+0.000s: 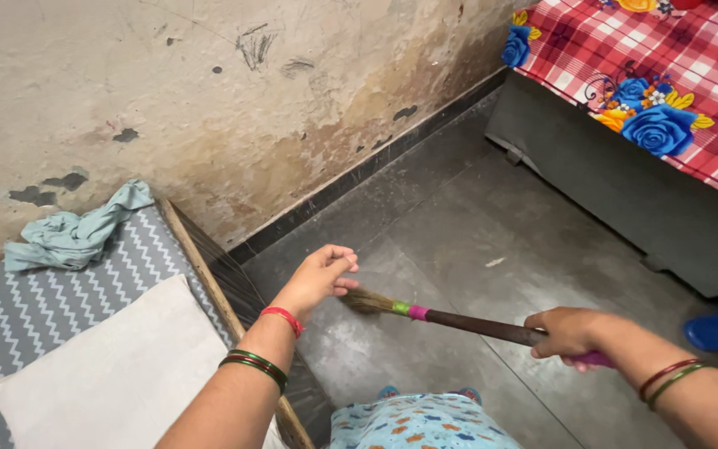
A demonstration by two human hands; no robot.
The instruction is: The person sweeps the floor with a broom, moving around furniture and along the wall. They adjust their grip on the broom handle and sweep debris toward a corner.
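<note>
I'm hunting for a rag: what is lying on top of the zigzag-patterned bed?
On the zigzag bed lie a crumpled pale green cloth and a white pillow. Whatever is beneath the pillow is covered.

The left hand (319, 278) reaches forward at frame centre, fingers loosely curled, gripping nothing. The right hand (571, 331), at lower right, is closed in a fist, forearm extended leftward.

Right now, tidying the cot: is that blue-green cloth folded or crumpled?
Crumpled: the cloth lies bunched in loose wrinkles on the zigzag mattress against the wall.
</note>
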